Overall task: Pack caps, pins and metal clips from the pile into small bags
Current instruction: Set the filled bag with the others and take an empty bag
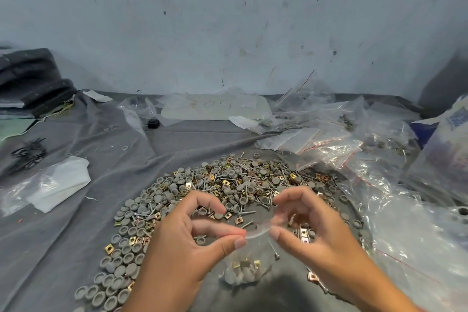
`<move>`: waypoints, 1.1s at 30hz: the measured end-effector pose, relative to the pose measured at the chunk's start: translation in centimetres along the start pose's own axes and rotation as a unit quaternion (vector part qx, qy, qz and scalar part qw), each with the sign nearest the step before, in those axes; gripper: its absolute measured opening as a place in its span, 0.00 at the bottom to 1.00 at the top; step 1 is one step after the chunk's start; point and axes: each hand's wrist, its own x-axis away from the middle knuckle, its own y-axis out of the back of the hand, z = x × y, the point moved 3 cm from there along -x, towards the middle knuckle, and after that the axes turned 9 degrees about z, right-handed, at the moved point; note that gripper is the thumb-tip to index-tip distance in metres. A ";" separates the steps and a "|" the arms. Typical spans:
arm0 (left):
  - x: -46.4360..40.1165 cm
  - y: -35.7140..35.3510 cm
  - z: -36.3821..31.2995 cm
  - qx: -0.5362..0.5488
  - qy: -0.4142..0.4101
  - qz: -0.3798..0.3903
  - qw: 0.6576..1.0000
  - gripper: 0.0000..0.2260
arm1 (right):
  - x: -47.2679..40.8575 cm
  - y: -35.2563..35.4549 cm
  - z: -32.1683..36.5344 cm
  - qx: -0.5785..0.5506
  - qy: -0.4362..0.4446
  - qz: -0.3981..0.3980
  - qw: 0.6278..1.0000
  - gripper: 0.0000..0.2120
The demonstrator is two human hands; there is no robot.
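A wide pile [228,185] of grey round caps, thin metal pins and brass-coloured square clips lies on the grey cloth in front of me. Over its near edge I hold up a small clear bag [253,256]. My left hand [187,248] pinches the bag's top edge between thumb and forefinger on the left side. On the right side my right hand [311,233] pinches the same edge. The bag hangs down between them. Inside it I see several grey caps, brass clips and a pin at the bottom.
A heap of clear zip bags [354,139] with red seal lines fills the right side, some with parts inside. White folded plastic [58,182] lies at the left, black wire clips [27,154] further left. A small black object [153,123] and a sheet marked with digits [217,106] lie by the wall.
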 end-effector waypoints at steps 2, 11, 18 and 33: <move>0.0 -0.2 -0.1 -0.005 -0.006 0.012 1.000 0.20 | 0.1 -0.3 0.6 0.053 0.019 0.018 0.998 0.16; -1.0 1.8 1.2 0.043 -0.056 -0.096 0.993 0.16 | -2.3 0.5 3.1 0.069 0.035 0.005 0.997 0.09; -1.1 3.2 1.7 0.076 -0.061 -0.188 0.977 0.06 | -14.1 5.6 4.2 -0.027 -0.026 -0.077 0.996 0.08; -1.2 2.7 1.3 0.040 -0.052 -0.158 0.985 0.13 | -12.4 12.7 -9.9 -0.159 -0.363 -0.215 0.893 0.05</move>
